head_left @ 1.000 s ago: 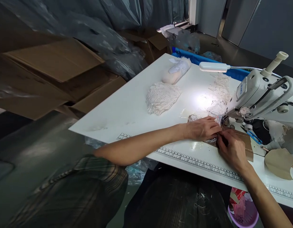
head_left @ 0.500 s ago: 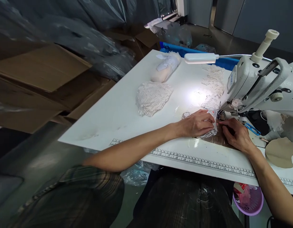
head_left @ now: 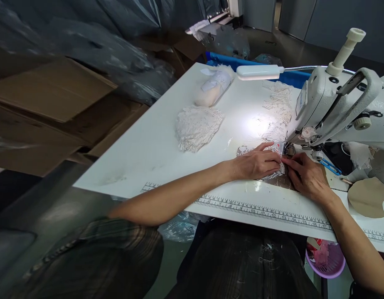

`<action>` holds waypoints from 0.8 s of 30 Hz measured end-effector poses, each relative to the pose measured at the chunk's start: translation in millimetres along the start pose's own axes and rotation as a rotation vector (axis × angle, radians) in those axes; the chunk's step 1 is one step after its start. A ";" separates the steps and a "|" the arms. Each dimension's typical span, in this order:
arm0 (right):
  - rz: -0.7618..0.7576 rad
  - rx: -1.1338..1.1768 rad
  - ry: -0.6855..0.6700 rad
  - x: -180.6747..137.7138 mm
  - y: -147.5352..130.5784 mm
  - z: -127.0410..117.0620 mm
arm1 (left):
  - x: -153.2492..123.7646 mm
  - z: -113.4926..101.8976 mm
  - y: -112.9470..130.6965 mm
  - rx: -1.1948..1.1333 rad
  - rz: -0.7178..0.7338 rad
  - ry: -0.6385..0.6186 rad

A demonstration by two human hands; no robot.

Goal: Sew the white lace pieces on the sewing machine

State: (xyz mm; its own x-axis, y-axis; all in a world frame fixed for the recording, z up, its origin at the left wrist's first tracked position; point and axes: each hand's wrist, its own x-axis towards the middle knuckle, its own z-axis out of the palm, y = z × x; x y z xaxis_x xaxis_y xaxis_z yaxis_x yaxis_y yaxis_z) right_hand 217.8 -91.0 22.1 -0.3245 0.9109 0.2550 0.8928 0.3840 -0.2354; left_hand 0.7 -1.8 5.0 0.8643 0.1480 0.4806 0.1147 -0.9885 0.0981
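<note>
Purple basket [head_left: 341,268]: I saw it below the table edge, with red and pink scraps inside.
Printed ruler [head_left: 263,213]: it ran along the near edge of the white table [head_left: 142,166].
Right hand [head_left: 308,176]: from my distant seat I saw its thumb and forefinger close together by the lace piece [head_left: 276,175], near the left fingers; I could not tell whether they pinched the fabric.
Left hand [head_left: 257,164]: it lay palm down on the lace, fingers extended, wrapped round nothing.
Lace position: mostly under the left hand, just beside the needle area of the sewing machine [head_left: 323,99].
Blue snips [head_left: 331,167]: they lay to the right of the right hand.
Lace stack [head_left: 198,126]: it rested beyond the left forearm.
Wrapped roll [head_left: 213,88]: it lay behind that stack.
Lamp [head_left: 259,72]: it hung above the table's far part, throwing a bright patch.
</note>
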 end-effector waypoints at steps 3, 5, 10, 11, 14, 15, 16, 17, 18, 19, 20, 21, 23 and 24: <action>0.088 0.172 0.034 -1.7 2.6 -0.3 | -1.1 1.2 -1.3 0.013 0.015 -0.027; 0.162 0.270 0.064 -2.5 5.0 -0.7 | -1.6 1.5 -2.3 0.011 0.016 -0.026; 0.157 0.263 0.073 -4.0 6.0 -2.2 | -1.4 2.7 -2.5 -0.003 -0.007 -0.029; 0.125 0.249 0.068 -4.3 5.1 -2.7 | -1.1 3.1 -2.1 0.000 -0.016 -0.033; -0.012 0.193 0.043 -5.2 1.7 -4.0 | -0.1 4.2 -0.7 0.014 -0.031 -0.036; -0.059 0.160 0.040 -5.4 0.6 -4.2 | 0.0 4.4 -0.3 0.019 -0.031 -0.034; -0.100 0.121 0.046 -5.5 -0.4 -4.2 | 0.0 4.4 0.0 0.022 -0.028 -0.030; -0.135 0.080 0.056 -5.6 -1.2 -4.0 | -0.2 4.3 0.1 0.021 -0.023 -0.022; -0.160 0.042 0.067 -5.8 -1.9 -3.6 | -0.5 3.9 -0.1 0.014 -0.017 -0.014; -0.175 0.013 0.072 -5.9 -2.4 -3.0 | -0.9 3.2 -0.4 0.002 -0.011 -0.008; -0.183 -0.004 0.072 -6.1 -2.7 -2.4 | -1.2 2.2 -0.8 -0.015 -0.007 -0.006; -0.186 -0.013 0.067 -6.5 -3.0 -1.6 | -1.3 0.9 -1.5 -0.028 -0.009 -0.007; -0.179 -0.015 0.060 -7.3 -3.1 0.1 | -0.7 -2.4 -2.8 -0.022 -0.041 -0.004; -0.174 -0.015 0.062 -7.8 -3.0 1.0 | 0.1 -4.1 -3.3 -0.002 -0.063 -0.002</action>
State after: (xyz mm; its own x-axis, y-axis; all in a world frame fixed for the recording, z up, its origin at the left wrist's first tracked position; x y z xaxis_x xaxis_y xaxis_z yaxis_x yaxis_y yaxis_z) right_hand 217.3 -99.2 19.9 -0.4552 0.8194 0.3484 0.8293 0.5326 -0.1690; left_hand -1.6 1.5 8.3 0.8567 0.2097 0.4713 0.1678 -0.9772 0.1298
